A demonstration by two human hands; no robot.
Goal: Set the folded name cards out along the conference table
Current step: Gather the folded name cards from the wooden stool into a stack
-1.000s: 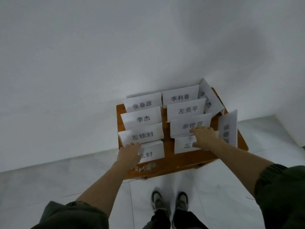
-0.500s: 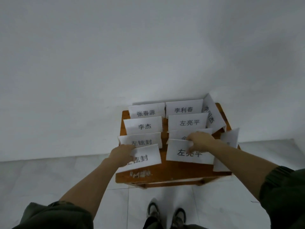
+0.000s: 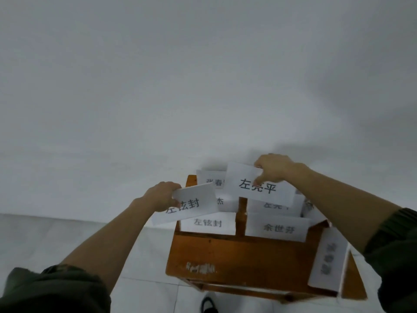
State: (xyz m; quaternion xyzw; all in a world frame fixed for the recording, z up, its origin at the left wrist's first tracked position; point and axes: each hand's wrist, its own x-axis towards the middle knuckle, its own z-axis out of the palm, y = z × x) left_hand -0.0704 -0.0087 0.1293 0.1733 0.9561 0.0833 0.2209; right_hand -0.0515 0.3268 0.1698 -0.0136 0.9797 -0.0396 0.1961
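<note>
Left hand [image 3: 161, 196] pinches one folded card [image 3: 194, 205], right hand [image 3: 276, 169] pinches a second card [image 3: 259, 186], both held above the wooden table [image 3: 237, 254]. Probably light, floppy paper; grip gently near the fold

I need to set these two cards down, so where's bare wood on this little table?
The front strip of the table is bare, between the front-row cards and the near edge. Only a narrow gap splits the two columns. Behind that, cards stand crowded.
</note>
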